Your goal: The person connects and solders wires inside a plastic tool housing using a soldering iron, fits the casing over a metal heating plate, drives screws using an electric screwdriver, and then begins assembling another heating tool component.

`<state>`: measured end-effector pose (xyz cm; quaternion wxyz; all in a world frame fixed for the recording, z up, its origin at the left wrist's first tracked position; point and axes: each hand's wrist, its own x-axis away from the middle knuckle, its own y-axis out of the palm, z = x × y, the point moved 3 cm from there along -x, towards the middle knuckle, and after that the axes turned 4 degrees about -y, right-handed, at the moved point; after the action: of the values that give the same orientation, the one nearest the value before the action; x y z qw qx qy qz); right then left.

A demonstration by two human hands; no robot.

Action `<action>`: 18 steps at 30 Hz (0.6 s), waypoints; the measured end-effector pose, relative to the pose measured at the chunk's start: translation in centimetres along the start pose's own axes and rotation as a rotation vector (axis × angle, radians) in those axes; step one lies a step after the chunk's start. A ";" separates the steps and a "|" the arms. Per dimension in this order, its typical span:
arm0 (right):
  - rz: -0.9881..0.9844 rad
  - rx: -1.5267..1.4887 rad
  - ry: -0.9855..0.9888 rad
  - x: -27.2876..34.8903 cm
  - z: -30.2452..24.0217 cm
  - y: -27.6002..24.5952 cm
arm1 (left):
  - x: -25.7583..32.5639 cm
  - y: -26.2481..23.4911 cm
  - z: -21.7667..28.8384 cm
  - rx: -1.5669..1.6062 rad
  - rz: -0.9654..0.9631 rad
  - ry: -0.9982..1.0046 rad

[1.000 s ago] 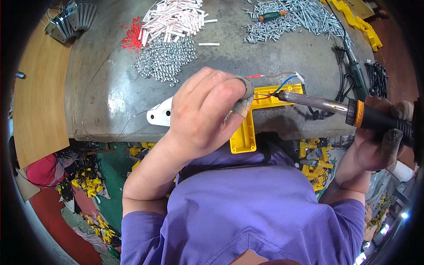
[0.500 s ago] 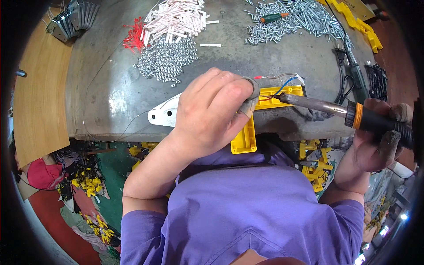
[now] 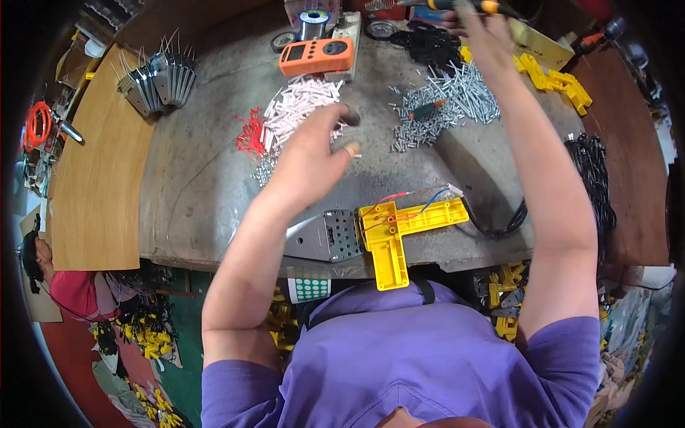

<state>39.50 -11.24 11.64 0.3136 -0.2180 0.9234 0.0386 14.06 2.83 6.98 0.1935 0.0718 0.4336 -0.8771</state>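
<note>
My right hand (image 3: 488, 41) grips the iron (image 3: 490, 6); I should steer it past the black pile (image 3: 426, 47). My left hand (image 3: 314, 148) is spread.

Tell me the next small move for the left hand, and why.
Probably have the left hand pinch one tube from the pile of white tubes: its thumb and forefinger stand apart at that pile, and the red wire and blue wire lie exposed by the open yellow housing. Whether it touches a tube is unclear.
</note>
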 end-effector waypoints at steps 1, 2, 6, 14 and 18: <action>-0.009 0.025 -0.016 -1.0 2.0 0.3 | 0.1 0.6 0.6 0.068 -0.063 -0.039; 0.014 0.134 -0.113 -1.2 2.8 1.0 | 0.2 1.1 1.0 0.135 -0.124 -0.085; -0.034 -0.186 0.307 -2.2 6.9 1.6 | -0.3 2.7 2.1 0.397 -0.330 -0.158; -0.619 0.431 0.223 5.7 -0.8 1.7 | -1.5 5.7 4.4 0.718 -0.630 -0.147; -0.543 0.264 0.143 11.7 -3.8 -1.0 | -2.3 6.9 6.1 0.676 -0.591 0.000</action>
<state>29.51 -17.36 7.76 0.2723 -0.4164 0.8481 -0.1822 19.21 -5.12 6.29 -0.0999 0.0039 0.1244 -0.9872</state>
